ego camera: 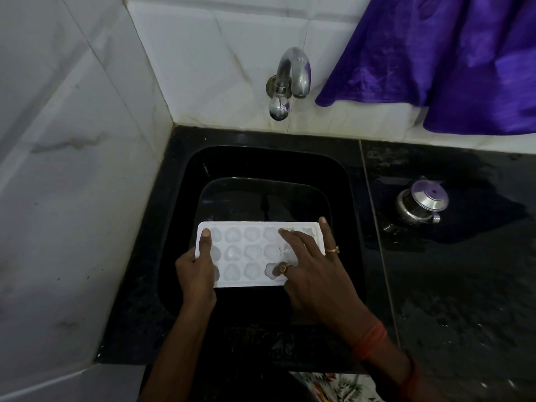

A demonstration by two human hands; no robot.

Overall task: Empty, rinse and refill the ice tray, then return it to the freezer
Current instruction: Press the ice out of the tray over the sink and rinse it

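Left hand (195, 271) grips the 9 o'clock end of a white plastic ice tray (246, 252) with flower- and heart-shaped cells. Its thumb lies flat across the tray's top and the fingers are out of sight beneath. Right hand (313, 271) lies over the tray's 3 o'clock end with its fingers spread and fairly straight. The forefinger tip touches a cell in the far row, another finger reaches the far corner, and the thumb rests by a cell in the near row. Two gold rings (332, 250) show on this hand, and an orange thread band (369, 338) circles its wrist.

The ice tray is held level, cells up, above the near half of a black rectangular sink (185, 198). Whether the pale cells hold ice cannot be told.

At 12 o'clock from the tray, a curved chrome tap (293, 74) juts from the white tiled wall (72, 140). At 1 o'clock a shiny purple cloth (435, 53) hangs down the tiles. At 3 o'clock a small lidded steel pot (420, 201) stands on the wet black stone counter (449, 285).
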